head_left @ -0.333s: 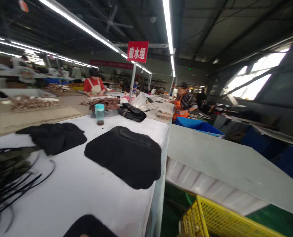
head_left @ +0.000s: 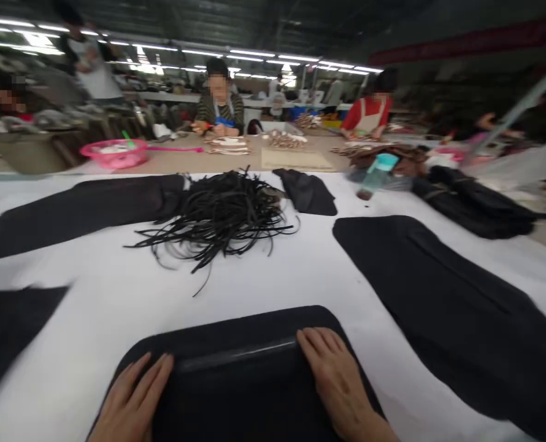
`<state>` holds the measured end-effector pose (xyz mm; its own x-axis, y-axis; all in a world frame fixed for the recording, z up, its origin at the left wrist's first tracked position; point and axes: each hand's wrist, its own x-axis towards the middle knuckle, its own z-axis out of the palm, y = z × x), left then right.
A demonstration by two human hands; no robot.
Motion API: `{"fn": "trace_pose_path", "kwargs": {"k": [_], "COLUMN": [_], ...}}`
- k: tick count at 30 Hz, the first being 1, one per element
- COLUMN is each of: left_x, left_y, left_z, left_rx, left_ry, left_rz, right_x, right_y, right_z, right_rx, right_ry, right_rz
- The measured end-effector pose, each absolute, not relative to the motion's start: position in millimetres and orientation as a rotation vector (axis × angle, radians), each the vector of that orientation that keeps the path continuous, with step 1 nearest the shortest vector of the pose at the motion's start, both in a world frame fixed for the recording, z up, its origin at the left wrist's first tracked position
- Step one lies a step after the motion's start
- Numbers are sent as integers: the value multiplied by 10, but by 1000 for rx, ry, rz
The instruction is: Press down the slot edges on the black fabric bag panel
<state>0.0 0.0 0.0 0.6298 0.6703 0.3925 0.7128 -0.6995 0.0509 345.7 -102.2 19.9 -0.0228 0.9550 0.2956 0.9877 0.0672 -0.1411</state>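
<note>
Black panel [head_left: 240,402], left hand [head_left: 132,399] and right hand [head_left: 340,382] palm-down atop it

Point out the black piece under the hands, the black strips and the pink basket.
Black piece [head_left: 236,390]: head view, its middle.
Black strips [head_left: 229,212]: head view, heap's middle.
Pink basket [head_left: 116,161]: head view, front wall.

Blk panel [head_left: 236,396] w/ rnd corners lies flat on wht tbl [head_left: 111,294].
</note>
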Motion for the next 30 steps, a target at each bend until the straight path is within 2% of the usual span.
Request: {"fn": "trace_pose_path", "kwargs": {"k": [4, 11, 15, 20, 24, 30], "left_x": [-36, 60, 215, 640, 781, 739], "left_y": [-79, -74, -168, -291, -302, -323], "left_z": [5, 286, 445, 552, 548, 482], "left_rx": [-2667, -2570, -2834, -3277, -3351, -3323], "left_ry": [-1391, -1627, -1182, -635, -511, -519], "left_rz": [-580, -807, -690, -308, -127, -91], "right_x": [3539, 3545, 3334, 2932, 2800, 2829], "right_y": [-1075, -952, -693, -286, -74, -21], "right_z": [137, 284, 490, 622, 584, 583], "right_rx": [-1887, -2083, -2019, -1907, -1940, -1916], "right_ry": [-2171, -2103, -2100, -2217, -2274, -2234], "right_rz": [-236, -372, -218, 50, 133, 192]}}
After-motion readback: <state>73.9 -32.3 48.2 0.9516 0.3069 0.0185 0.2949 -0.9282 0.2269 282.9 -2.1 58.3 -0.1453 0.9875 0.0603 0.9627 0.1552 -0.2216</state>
